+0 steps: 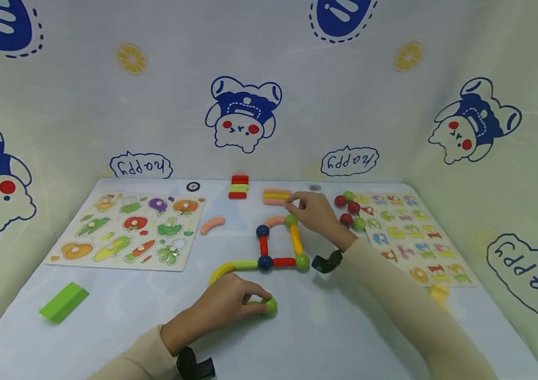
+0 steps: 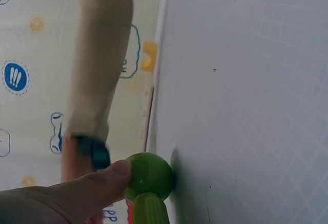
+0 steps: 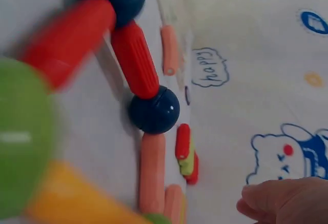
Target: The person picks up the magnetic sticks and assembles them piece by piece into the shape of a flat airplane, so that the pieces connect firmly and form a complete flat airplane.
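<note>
1. We find the left hand (image 1: 223,306) low on the white surface (image 1: 345,327), its fingers (image 2: 110,178) curled round a green ball (image 1: 271,305) that caps a green rod (image 2: 148,211); the left wrist view shows the thumb pressed against that ball.
2. The right hand (image 1: 316,214) sits at the far right corner of the square frame (image 1: 282,243), its fingers pinching at the green corner ball (image 1: 291,220) there. How firmly they close, we cannot tell.
3. We judge the pieces to be light, rigid plastic. The balls look smooth and likely to roll, so a pinch across the ball, or round the ribbed middle of a rod, seems the safer hold. Joints may part if pulled sideways.
4. Count in the frame: four balls, two dark blue and two green; four rods, two red, one yellow, one salmon. A green and a yellow rod trail from the near left corner.
5. Loose stock: one salmon rod (image 1: 213,225); a stack of red and green rods (image 1: 238,187); a stack of salmon and yellow rods (image 1: 275,196); five spare balls (image 1: 349,210), three red and two green.
6. Further out: a vegetable puzzle board (image 1: 128,229), a number puzzle board (image 1: 411,232) and one green block (image 1: 63,301).
</note>
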{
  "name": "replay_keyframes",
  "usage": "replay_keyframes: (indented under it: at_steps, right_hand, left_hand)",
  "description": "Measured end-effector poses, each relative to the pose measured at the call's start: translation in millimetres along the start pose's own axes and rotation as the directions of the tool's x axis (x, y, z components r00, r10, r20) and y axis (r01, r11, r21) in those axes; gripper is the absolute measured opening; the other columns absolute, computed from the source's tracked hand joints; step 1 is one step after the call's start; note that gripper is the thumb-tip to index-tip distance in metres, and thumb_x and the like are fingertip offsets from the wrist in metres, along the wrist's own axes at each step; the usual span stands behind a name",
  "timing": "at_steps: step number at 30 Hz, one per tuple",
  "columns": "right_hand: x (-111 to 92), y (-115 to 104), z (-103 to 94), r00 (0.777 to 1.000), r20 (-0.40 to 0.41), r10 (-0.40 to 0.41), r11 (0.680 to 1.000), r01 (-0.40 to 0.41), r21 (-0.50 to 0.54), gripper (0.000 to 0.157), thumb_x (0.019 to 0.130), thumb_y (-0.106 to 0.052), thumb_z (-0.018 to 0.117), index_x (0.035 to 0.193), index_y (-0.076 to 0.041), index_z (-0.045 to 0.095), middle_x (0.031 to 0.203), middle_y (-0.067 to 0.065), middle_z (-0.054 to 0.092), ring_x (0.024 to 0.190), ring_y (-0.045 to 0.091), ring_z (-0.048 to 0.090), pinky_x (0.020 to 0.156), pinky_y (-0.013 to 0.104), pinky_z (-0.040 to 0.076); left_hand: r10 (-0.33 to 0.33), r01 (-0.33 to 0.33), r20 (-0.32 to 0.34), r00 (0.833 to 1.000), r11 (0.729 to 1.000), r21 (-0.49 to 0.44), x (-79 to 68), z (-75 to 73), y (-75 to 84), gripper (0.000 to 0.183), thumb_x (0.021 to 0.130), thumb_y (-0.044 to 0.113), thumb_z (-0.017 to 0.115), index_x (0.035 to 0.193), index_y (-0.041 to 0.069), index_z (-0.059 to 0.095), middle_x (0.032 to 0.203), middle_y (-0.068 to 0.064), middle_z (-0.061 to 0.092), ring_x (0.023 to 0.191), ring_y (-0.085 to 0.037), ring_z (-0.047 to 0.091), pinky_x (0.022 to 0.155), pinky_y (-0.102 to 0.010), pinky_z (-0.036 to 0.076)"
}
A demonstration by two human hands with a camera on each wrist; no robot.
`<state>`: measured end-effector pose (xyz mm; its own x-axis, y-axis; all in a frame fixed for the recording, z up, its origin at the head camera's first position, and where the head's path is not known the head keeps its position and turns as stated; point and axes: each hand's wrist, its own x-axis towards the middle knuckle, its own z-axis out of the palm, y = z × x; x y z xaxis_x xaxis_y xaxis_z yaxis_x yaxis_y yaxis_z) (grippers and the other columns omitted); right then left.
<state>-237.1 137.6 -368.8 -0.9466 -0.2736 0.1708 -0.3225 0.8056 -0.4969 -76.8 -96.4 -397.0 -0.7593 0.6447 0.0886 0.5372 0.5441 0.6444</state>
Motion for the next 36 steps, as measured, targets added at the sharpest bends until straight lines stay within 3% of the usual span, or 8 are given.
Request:
replay_keyframes:
  at_steps: [5, 8, 12, 17, 23, 30, 36]
  right_hand:
    - [55.4, -26.2, 28.1, 0.992, 0.122, -0.022, 0.995, 0.034, -0.098, 0.023, 0.089, -0.034, 0.064, 0.108, -0.022, 0.069, 0.074, -0.001, 0.056, 0.066, 0.018, 0.051, 0.054, 0.025, 0.043]
    - [80.3, -39.9, 41.8, 0.984, 0.172, -0.035, 0.986, 0.062, -0.153, 0.019, 0.089, -0.031, 0.064, 0.105, -0.024, 0.07, 0.085, -0.005, 0.059, 0.076, 0.015, 0.051, 0.062, 0.025, 0.046]
    - [103.3, -52.7, 55.6, 0.978, 0.205, -0.047, 0.98, 0.085, -0.182, 0.017, 0.087, -0.03, 0.067, 0.102, -0.022, 0.07, 0.092, -0.005, 0.061, 0.083, 0.015, 0.051, 0.071, 0.026, 0.048]
    - [123.9, -61.9, 69.7, 0.972, 0.234, -0.001, 0.991, 0.032, -0.128, 0.016, 0.085, -0.03, 0.069, 0.099, -0.022, 0.07, 0.097, -0.006, 0.059, 0.09, 0.014, 0.05, 0.079, 0.026, 0.047]
    - [131.6, -62.0, 80.9, 0.954, 0.29, 0.077, 0.986, -0.03, -0.163, 0.017, 0.081, -0.032, 0.073, 0.094, -0.022, 0.069, 0.095, -0.005, 0.057, 0.088, 0.015, 0.05, 0.075, 0.024, 0.047]
    - [131.7, -60.7, 85.2, 0.954, 0.291, 0.075, 0.975, -0.009, -0.223, 0.025, 0.081, -0.034, 0.073, 0.102, -0.022, 0.068, 0.098, -0.006, 0.057, 0.09, 0.014, 0.05, 0.079, 0.026, 0.047]
    - [124.1, -60.1, 78.8, 0.926, 0.367, 0.088, 0.963, 0.015, -0.269, 0.023, 0.083, -0.032, 0.072, 0.098, -0.016, 0.068, 0.091, -0.001, 0.059, 0.086, 0.018, 0.051, 0.078, 0.03, 0.046]
  left_hand:
    - [0.027, -0.028, -0.006, 1.0, 0.999, -0.025, 0.5, 2.5, -1.6, 0.022, 0.081, 0.036, 0.072, 0.101, 0.026, 0.074, 0.086, 0.023, 0.066, 0.05, 0.003, 0.046, 0.05, -0.018, 0.037]
    - [0.028, -0.028, -0.001, 1.0, 0.998, -0.051, 0.5, 3.0, -1.6, 0.023, 0.081, 0.035, 0.072, 0.101, 0.025, 0.074, 0.088, 0.022, 0.066, 0.053, 0.005, 0.048, 0.051, -0.018, 0.039]
    - [0.037, -0.036, 0.002, 0.999, 0.998, -0.059, 0.4, 3.1, -1.7, 0.023, 0.081, 0.035, 0.071, 0.101, 0.024, 0.074, 0.085, 0.023, 0.066, 0.051, 0.005, 0.046, 0.05, -0.017, 0.037]
    - [0.058, -0.059, -0.017, 0.998, 0.997, -0.045, -0.9, 1.4, -3.0, 0.021, 0.082, 0.035, 0.071, 0.1, 0.024, 0.074, 0.083, 0.023, 0.066, 0.048, 0.006, 0.043, 0.05, -0.017, 0.035]
    - [0.05, -0.051, -0.021, 0.999, 0.997, -0.055, -1.9, 2.9, -3.3, 0.021, 0.082, 0.034, 0.071, 0.1, 0.025, 0.074, 0.082, 0.023, 0.066, 0.048, 0.006, 0.043, 0.049, -0.017, 0.035]
    - [0.041, -0.042, -0.022, 0.999, 0.998, -0.05, -2.2, 2.1, -2.8, 0.022, 0.081, 0.036, 0.071, 0.1, 0.026, 0.074, 0.082, 0.023, 0.066, 0.047, 0.005, 0.044, 0.049, -0.018, 0.036]
    - [0.047, -0.047, -0.013, 0.999, 0.997, -0.056, -0.7, 3.2, -1.5, 0.021, 0.082, 0.035, 0.071, 0.101, 0.025, 0.074, 0.084, 0.023, 0.066, 0.047, 0.005, 0.044, 0.049, -0.018, 0.036]
